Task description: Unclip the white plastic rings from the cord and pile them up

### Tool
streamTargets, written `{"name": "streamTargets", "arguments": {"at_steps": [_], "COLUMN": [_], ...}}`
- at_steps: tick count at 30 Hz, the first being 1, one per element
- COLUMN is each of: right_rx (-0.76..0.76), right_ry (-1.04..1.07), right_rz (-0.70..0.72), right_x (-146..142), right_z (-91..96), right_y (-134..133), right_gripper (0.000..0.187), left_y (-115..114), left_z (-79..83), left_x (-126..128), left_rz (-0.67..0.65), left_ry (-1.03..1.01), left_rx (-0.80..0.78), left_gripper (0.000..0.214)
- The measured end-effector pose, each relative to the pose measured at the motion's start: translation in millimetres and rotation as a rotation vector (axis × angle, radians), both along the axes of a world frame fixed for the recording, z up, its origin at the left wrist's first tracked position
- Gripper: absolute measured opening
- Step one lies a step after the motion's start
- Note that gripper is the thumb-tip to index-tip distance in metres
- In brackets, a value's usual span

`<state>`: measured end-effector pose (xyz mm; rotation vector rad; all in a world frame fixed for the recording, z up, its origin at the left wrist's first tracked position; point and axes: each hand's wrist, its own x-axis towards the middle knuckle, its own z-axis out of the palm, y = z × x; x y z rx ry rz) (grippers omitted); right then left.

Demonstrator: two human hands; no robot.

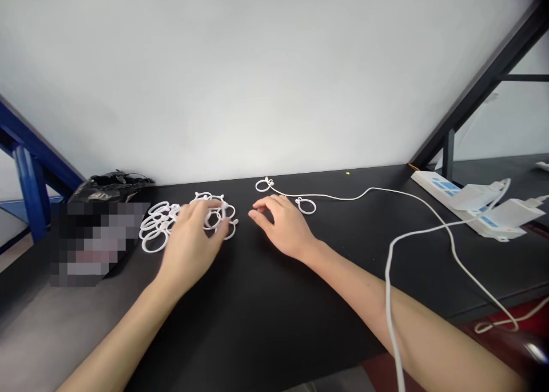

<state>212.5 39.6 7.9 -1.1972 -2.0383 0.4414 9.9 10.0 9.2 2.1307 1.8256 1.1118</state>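
Note:
Several white plastic rings with small knobs (155,241) lie in a loose pile on the black tabletop (257,312). My left hand (191,240) is over the right part of this pile, its thumb and index finger curved around the edge of one white ring (223,211); the other fingers are partly hidden. To its right, my right hand (283,223) rests low over the table, fingers curved and a small gap between thumb and fingertips, nothing visible in it. Just beyond it lie two separate rings, one ring (307,206) beside the knuckles and another ring (262,185) farther back.
A white cable (343,198) runs across the table to the right and passes over my right forearm. A white power strip (467,203) with plugged-in adapters sits at the right. A crumpled black plastic bag (111,186) lies at the left, partly blurred out. Behind stands a pale wall (274,83).

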Motion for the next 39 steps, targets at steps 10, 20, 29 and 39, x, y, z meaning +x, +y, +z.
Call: {"name": "streamTargets", "arguments": {"at_steps": [10, 20, 29, 39], "right_rx": [0.198, 0.327, 0.539, 0.091], "right_ry": [-0.662, -0.590, -0.389, 0.186], "right_rz": [-0.081, 0.154, 0.299, 0.181], "right_x": [1, -7, -11, -4], "right_z": [-8.8, 4.4, 3.6, 7.7], "right_y": [58, 30, -23, -23], "right_gripper": [0.031, 0.032, 0.031, 0.019], "left_y": [16, 11, -4, -5], "left_z": [-1.8, -1.1, 13.0, 12.2], "left_x": [-24, -10, 8, 9], "left_rz": [0.090, -0.069, -0.136, -0.131], "left_ry": [0.209, 0.130, -0.071, -0.107], "left_rx": [0.164, 0.121, -0.070, -0.089], "left_gripper": [0.028, 0.024, 0.021, 0.021]}}
